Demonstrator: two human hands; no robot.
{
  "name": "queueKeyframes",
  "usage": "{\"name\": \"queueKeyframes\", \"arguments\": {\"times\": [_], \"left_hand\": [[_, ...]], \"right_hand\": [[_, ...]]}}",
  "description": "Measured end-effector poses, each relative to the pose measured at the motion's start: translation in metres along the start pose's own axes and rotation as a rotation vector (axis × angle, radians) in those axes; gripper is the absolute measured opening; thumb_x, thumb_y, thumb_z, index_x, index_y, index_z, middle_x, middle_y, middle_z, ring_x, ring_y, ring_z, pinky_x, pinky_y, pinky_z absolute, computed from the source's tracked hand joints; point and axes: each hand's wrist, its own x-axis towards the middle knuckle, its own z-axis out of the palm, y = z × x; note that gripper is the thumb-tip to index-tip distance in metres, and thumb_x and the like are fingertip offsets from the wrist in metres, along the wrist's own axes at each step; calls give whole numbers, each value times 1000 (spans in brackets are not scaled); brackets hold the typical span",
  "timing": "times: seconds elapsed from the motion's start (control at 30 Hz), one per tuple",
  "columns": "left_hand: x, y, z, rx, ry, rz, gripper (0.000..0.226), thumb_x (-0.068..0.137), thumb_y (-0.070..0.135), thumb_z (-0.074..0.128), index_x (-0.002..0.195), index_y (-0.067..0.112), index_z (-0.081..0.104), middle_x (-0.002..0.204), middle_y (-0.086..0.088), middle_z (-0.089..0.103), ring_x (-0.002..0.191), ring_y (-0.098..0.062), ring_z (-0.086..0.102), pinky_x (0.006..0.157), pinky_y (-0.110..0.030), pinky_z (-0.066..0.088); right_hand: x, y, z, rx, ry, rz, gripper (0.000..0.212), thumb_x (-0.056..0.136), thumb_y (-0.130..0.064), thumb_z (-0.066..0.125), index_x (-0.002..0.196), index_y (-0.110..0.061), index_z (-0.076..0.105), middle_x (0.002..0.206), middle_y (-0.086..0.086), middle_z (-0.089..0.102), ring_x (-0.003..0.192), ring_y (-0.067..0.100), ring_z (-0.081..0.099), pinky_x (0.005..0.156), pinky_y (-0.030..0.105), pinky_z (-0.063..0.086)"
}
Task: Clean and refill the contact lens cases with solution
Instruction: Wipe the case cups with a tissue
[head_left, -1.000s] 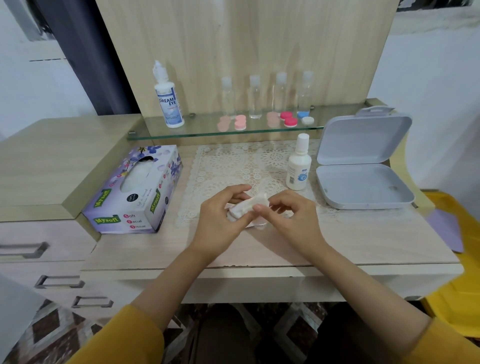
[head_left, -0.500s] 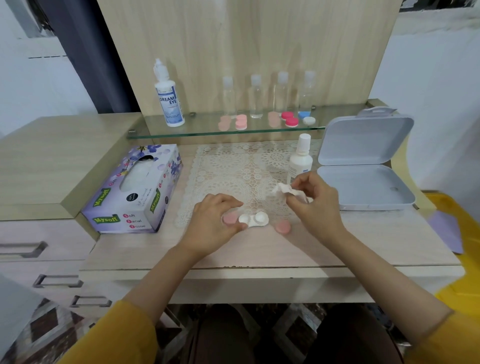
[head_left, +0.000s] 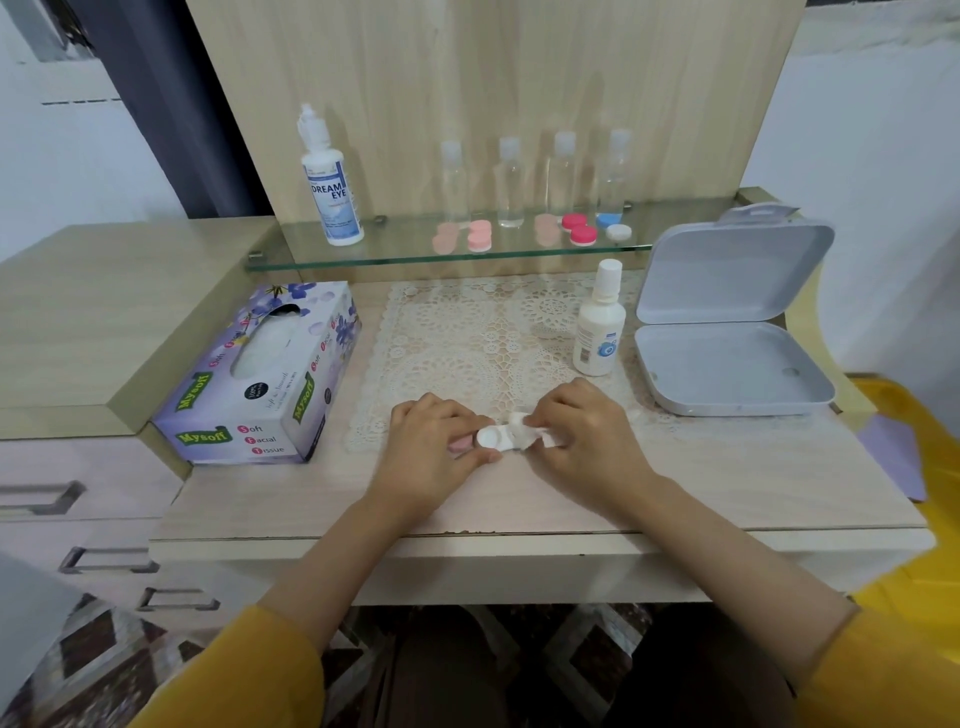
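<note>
**Q:** Which stage of the task is shown?

**A:** Cleaning, as judged from the hands. The left hand (head_left: 434, 452) pinches the left end of the white twin-well plastic contact lens case (head_left: 492, 439). It steadies the case on the pale wooden desk top (head_left: 727, 483), at the near edge of the cream lace mat (head_left: 467, 338). The right hand (head_left: 584, 434) grips a crumpled white tissue (head_left: 522, 428) and presses it onto the right well.

**Q:** What appears done?

**A:** The case lies open with both caps off. 1 well is exposed and looks dry; the other is covered by the tissue, so its state cannot be told.

**Q:** And what is left?

**A:** Refilling seems not yet begun. The small white solution bottle with a blue label (head_left: 598, 327) stands upright and untouched just behind the right hand. The tall white "Dream Eye" bottle (head_left: 331, 192) stands on the glass shelf (head_left: 395, 250). Both wells need solution, then their caps. The row of pink, red and blue-and-white lens cases (head_left: 579, 228) on that shelf probably awaits the same treatment, though whether any is already clean cannot be told
</note>
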Motion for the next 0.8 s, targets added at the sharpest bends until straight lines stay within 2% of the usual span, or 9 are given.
{"name": "queueKeyframes", "arguments": {"times": [0.07, 0.13, 0.2, 0.3, 0.37, 0.47, 0.57, 0.7, 0.8], "left_hand": [[0, -1, 2, 5, 20, 18, 52, 67, 60, 44, 94, 27, 73, 88, 10, 65, 87, -6, 43, 83, -29, 21], [-1, -2, 5, 11, 39, 35, 48, 70, 57, 45, 93, 26, 73, 86, 9, 66, 86, -6, 43, 83, -30, 22], [-2, -4, 7, 17, 53, 54, 45, 72, 54, 46, 92, 24, 73, 84, 8, 65, 85, -3, 42, 82, -28, 19], [-3, -6, 8, 38, 76, 83, 40, 74, 49, 49, 90, 21, 73, 77, 7, 63, 82, -5, 41, 75, -23, 18], [-3, -6, 8, 34, 87, 91, 37, 74, 45, 51, 90, 20, 73, 72, 5, 61, 79, -6, 41, 75, -24, 21], [-3, -5, 8, 22, 89, 98, 37, 74, 43, 52, 90, 18, 73, 70, 5, 60, 78, -6, 42, 75, -22, 20], [-2, -6, 9, 19, 89, 109, 38, 74, 43, 52, 87, 15, 73, 71, 5, 60, 77, -5, 41, 74, -22, 19], [-3, -6, 9, 12, 90, 105, 41, 74, 44, 51, 81, 10, 73, 72, 5, 59, 77, -4, 40, 74, -22, 20], [-2, -5, 10, 5, 94, 118, 42, 74, 44, 52, 79, 7, 72, 71, 3, 58, 77, -4, 40, 73, -21, 20]], "right_hand": [[-3, 0, -2, 21, -41, -7, 13, 65, -20, 75, 66, -8, 69, 72, 2, 64, 66, 21, 56, 56, 28, 47], [-3, -2, -7, 74, -91, 27, 26, 70, -37, 67, 72, -12, 73, 81, 3, 68, 75, 19, 60, 66, 27, 48], [-2, -3, -12, 137, -143, 62, 34, 75, -43, 59, 76, -13, 76, 84, 5, 70, 78, 17, 63, 70, 27, 48], [-3, -1, -10, 145, -169, 33, 17, 74, -25, 65, 77, -12, 76, 83, 4, 71, 75, 16, 65, 68, 27, 51], [-3, 3, -7, 101, -167, 7, 13, 68, -15, 68, 78, -13, 76, 83, 3, 72, 75, 12, 62, 71, 25, 49], [-3, 7, -7, 36, -180, -39, 15, 70, -25, 66, 78, -18, 76, 81, -4, 73, 76, 11, 61, 79, 28, 43], [-4, 8, -6, 10, -156, -55, 21, 74, -31, 57, 77, -21, 76, 80, -8, 71, 76, 15, 57, 77, 31, 40], [-6, 7, -2, -12, -100, -53, 10, 68, -17, 67, 74, -19, 75, 79, 1, 62, 77, 16, 46, 71, 31, 36], [-6, 6, -1, -50, -77, -72, 8, 66, -13, 68, 71, -16, 72, 75, 3, 53, 71, 18, 45, 70, 31, 33]]}}
